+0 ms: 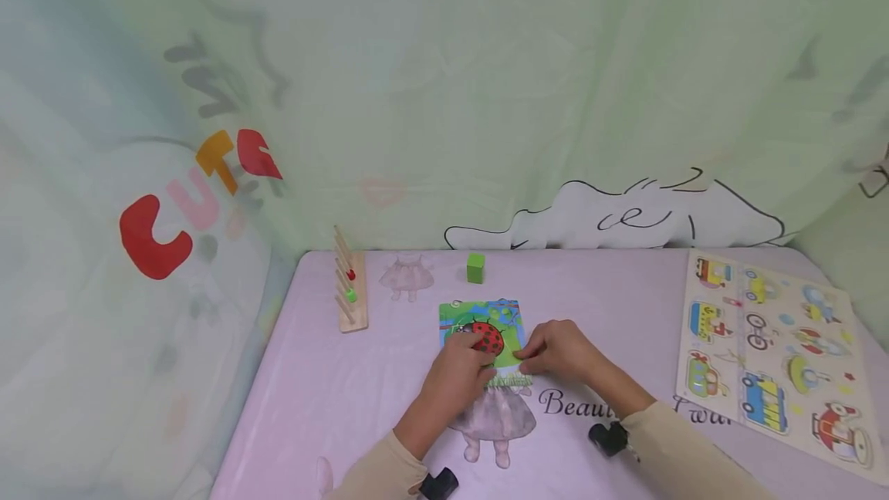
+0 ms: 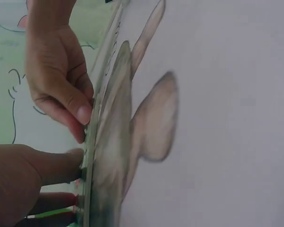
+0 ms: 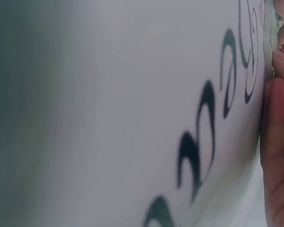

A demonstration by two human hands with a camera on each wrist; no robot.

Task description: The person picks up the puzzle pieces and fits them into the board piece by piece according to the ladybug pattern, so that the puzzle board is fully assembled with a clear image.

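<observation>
A square ladybug picture puzzle [image 1: 512,330], green and blue with a red spotted beetle, lies on the table; the left wrist view shows its thin edge [image 2: 88,189]. My left hand [image 1: 451,376] rests over its lower left part, fingertips on the ladybug and thumb by the bottom edge. At the lower right corner my right hand [image 1: 562,349] pinches the puzzle between thumb and index finger. The left wrist view has both the left hand [image 2: 19,177] and right hand [image 2: 61,75] against the puzzle. My right thumb and fingers [image 3: 277,127] show at the right wrist view's edge.
A green cube [image 1: 475,268] stands behind the puzzle. To the left is a wooden peg stand [image 1: 357,315] with a red and a green bead. A large vehicle picture board [image 1: 778,353] lies at the right. Printed curtains hang behind and beside the table.
</observation>
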